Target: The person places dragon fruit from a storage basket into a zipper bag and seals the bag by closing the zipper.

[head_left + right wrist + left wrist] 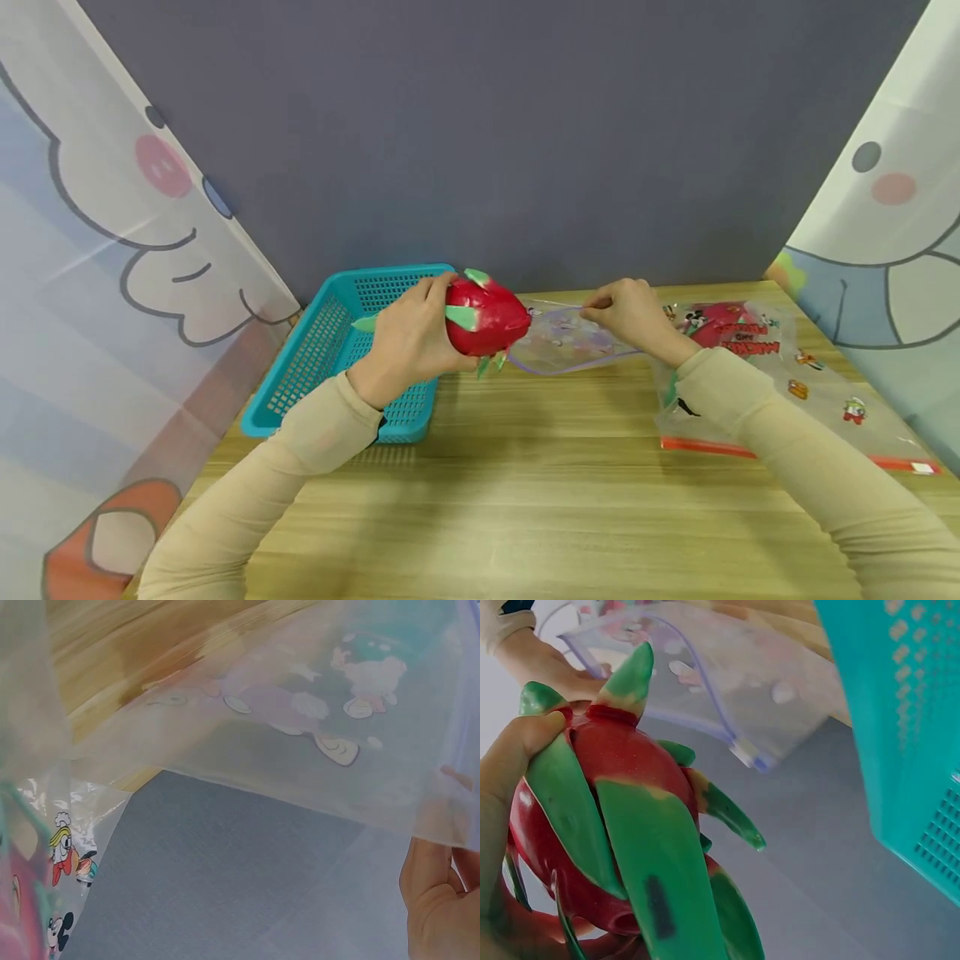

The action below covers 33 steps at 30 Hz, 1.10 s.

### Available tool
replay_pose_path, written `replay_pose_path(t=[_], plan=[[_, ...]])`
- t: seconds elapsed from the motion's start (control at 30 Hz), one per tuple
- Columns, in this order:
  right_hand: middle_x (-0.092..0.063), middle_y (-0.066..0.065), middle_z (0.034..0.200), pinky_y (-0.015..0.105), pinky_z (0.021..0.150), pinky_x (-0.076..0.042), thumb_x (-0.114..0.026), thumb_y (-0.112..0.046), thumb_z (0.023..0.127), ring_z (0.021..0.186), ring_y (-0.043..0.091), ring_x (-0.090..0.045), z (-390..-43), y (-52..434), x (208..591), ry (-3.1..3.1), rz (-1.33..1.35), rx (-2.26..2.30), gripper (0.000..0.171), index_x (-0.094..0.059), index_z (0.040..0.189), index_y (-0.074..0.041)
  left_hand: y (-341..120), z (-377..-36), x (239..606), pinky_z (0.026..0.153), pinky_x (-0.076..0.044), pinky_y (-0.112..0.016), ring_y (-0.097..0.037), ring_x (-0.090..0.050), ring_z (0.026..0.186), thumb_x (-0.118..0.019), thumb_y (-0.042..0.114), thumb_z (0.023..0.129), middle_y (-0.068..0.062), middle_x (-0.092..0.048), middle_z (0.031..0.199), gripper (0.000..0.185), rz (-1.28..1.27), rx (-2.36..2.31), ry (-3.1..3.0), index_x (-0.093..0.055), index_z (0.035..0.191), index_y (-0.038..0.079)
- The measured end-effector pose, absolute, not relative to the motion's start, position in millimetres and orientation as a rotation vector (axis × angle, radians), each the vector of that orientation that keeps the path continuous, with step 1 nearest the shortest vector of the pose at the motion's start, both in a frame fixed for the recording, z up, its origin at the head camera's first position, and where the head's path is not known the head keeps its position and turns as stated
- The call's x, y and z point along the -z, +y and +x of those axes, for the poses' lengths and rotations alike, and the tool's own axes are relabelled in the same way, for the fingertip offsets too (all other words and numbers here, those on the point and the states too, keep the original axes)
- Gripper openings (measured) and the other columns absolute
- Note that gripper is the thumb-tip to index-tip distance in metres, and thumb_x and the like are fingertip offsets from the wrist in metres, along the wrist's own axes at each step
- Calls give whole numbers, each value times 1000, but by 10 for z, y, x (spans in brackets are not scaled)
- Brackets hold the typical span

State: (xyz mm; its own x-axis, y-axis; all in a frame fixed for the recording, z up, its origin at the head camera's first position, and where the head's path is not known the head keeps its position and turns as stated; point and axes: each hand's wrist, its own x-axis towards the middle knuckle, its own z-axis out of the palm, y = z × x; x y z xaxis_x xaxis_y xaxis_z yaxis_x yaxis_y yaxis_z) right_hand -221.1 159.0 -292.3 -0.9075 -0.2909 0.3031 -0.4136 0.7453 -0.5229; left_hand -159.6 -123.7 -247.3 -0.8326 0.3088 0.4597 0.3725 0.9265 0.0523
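Observation:
A red dragon fruit (491, 321) with green leaf-like scales is in my left hand (408, 333), which grips it just right of the basket. In the left wrist view, thumb and fingers curl round the dragon fruit (622, 757). My right hand (633, 315) pinches the edge of a clear zip bag (558, 346) with a purple zip strip. Its mouth hangs apart beside the fruit's tip; whether they touch I cannot tell. Cartoon prints show on the zip bag (277, 697) in the right wrist view, with the right hand (442, 907) at its edge.
A blue plastic basket (255, 425) stands on the wooden table (525, 500) at left. Under my right forearm lies another clear bag (825, 392) with a red zip strip, Mickey prints and a red-and-green thing inside. A dark grey panel (495, 133) rises behind.

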Motion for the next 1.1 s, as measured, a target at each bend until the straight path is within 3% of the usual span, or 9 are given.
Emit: replay_pose_path(t=[0.5, 0.87, 1.1], plan=[[-72, 10, 82, 29, 55, -49, -67, -18, 83, 63, 16, -64, -2152, 1487, 2925, -2739, 564, -908, 14, -74, 87, -6, -872, -1582, 2716, 68, -56, -38, -24, -60, 93, -80, 51, 51, -9, -57, 113, 95, -542, 132, -2577, -44, 126, 6], [-72, 9, 79, 29, 56, -49, -68, -17, 81, 63, 16, -64, -2117, 1424, 2931, -2722, 574, -912, 13, -74, 84, -6, -746, -1584, 2833, 79, -54, -35, -24, -57, 101, -82, 52, 48, -12, -56, 113, 97, -530, -86, -2505, -45, 125, 5], [-72, 9, 77, 29, 55, -49, -68, -16, 82, 60, 15, -62, -2097, 1374, 2931, -2676, 601, -908, 13, -74, 82, -6, -708, -1558, 2981, 79, -54, -33, -24, -60, 96, -78, 53, 52, -12, -59, 110, 88, -589, -215, -2336, -51, 120, 5]])
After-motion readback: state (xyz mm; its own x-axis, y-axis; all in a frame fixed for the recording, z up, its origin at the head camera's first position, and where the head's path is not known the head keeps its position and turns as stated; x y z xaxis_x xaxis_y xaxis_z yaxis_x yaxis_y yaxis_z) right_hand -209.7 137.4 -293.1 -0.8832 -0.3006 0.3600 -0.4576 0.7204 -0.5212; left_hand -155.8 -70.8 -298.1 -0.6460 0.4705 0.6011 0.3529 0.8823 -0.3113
